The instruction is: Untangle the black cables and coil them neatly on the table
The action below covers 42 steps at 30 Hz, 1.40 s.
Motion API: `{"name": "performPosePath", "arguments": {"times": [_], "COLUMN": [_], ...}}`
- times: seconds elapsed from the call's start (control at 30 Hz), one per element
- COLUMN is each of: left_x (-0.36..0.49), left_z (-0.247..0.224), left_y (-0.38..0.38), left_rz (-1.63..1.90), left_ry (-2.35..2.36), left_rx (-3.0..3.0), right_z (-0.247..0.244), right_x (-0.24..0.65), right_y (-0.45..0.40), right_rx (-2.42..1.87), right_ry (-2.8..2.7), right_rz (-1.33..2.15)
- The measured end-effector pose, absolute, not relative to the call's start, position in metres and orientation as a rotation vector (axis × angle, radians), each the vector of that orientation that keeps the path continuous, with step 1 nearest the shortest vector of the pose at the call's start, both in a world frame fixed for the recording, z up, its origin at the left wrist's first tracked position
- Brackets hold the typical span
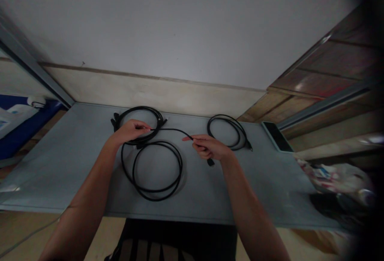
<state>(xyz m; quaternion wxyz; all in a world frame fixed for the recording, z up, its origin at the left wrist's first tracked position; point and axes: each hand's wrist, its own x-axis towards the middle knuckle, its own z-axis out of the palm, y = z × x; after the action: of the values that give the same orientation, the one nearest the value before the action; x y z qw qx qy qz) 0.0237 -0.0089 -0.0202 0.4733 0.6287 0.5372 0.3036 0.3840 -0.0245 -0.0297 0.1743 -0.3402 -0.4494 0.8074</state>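
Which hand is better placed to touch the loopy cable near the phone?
Probably the right hand: it's beside that coiled cable, while the left hand is farther away, at another coil. Both hands hold a cable stretch, though.

A grey table (264,189) stands against a pale wall (174,33). Near the table's far right corner lies a phone (278,137), dark face up, with a light rim. A metal post (42,67) rises at the far left corner; a metal bar (324,108) runs past the right one, by wooden planks (274,107). Off the left edge, something white (18,119) rests on a blue surface (12,149). Below, a thin cord (30,235) trails. At right sit a plastic bag (345,177) and a blurred black object (333,205).
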Motion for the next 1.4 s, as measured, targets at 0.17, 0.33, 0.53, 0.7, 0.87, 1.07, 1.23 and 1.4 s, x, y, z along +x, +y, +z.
{"name": "performPosePath", "arguments": {"times": [0.17,0.33,0.53,0.7,0.87,1.07,1.23,1.4], "left_x": [0.035,0.065,0.086,0.082,0.071,0.065,0.072,0.075], "left_z": [-0.021,-0.025,-0.037,-0.032,-0.028,-0.024,-0.027,-0.028], "left_y": [-0.014,-0.021,-0.021,-0.019,-0.02,-0.021,-0.024,-0.025], "left_rz": [0.742,0.72,0.815,0.784,0.746,0.794,0.768,0.795], "left_ry": [1.26,1.182,1.198,1.207,1.164,1.096,1.132,1.134], "left_rx": [1.464,1.568,1.714,1.567,1.285,1.174,1.197,1.208], "right_z": [-0.027,-0.033,-0.046,-0.048,-0.045,-0.043,-0.045,-0.043], "right_x": [0.37,0.345,0.331,0.348,0.379,0.412,0.413,0.406], "right_y": [-0.026,-0.034,-0.034,-0.021,-0.008,0.002,0.003,0.001], "right_rx": [-0.9,-0.925,-1.016,-1.109,-1.136,-1.169,-1.177,-1.185], "right_ry": [-1.17,-1.196,-1.262,-1.339,-1.23,-1.106,-1.092,-1.166], "right_rz": [2.139,2.021,1.876,1.737,1.556,1.368,1.438,1.503]}}
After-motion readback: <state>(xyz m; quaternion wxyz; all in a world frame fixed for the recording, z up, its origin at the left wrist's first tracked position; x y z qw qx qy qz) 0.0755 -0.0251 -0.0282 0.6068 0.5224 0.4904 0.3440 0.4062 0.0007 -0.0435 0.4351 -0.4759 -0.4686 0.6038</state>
